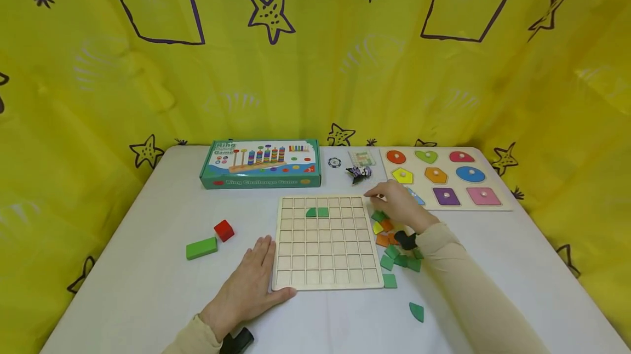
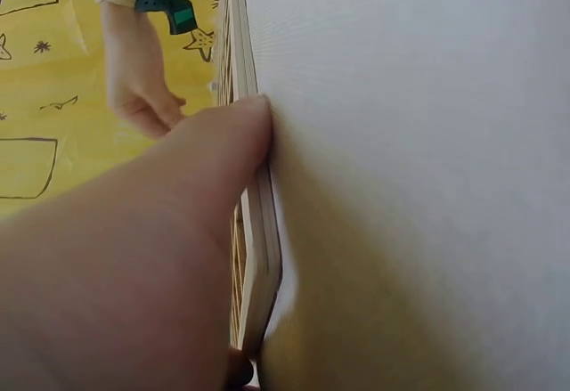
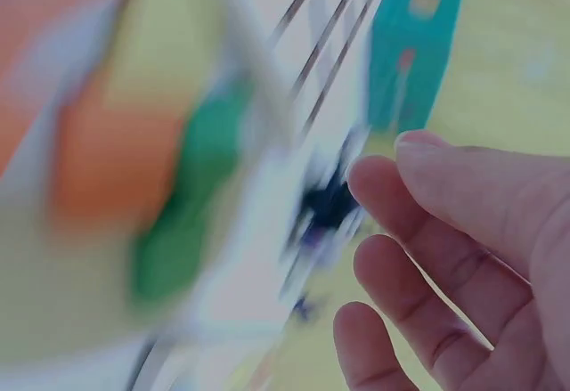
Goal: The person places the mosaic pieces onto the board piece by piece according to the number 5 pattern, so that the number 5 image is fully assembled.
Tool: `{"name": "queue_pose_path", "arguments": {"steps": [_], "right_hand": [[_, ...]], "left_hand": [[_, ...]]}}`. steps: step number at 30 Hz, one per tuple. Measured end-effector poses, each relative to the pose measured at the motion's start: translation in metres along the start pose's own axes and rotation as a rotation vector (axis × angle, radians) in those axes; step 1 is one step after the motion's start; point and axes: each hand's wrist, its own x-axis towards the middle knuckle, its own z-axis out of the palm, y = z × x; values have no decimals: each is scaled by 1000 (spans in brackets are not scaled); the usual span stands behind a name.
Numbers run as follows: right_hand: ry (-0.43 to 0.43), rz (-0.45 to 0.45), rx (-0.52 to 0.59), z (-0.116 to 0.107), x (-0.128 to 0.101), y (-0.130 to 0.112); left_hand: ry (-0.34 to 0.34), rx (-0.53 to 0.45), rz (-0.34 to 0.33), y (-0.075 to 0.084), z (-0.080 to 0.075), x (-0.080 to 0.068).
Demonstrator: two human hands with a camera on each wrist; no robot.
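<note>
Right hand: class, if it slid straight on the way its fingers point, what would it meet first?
The right hand points left over the grid board. It would likely meet the two green tiles first, though its height above the board is unclear.

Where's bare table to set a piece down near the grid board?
Bare table lies between the grid board and the game box, and along the front edge left of the lone green piece. Crowded right of the board: the tile pile under the right hand.
</note>
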Motion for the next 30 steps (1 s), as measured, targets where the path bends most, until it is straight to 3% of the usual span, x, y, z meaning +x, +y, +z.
{"name": "queue_pose_path", "arguments": {"steps": [3,7,12,22,30], "right_hand": [[-27,89,0,-6,-11,20],[-85,80,10,-3,-20,32],[-99,11,23,4,-19,30],[-39,144,-26,9,-11,25],[-31,164,-118,13,-15,18]], "left_hand": [[-7,-1,0,-1,-1,0],[-12,-7,-1,-2,-3,-1],[-1,-25,-1,-2,-5,0],[10,-33,-8,0,0,1],[8,-39,-1,0,3,-1]]}}
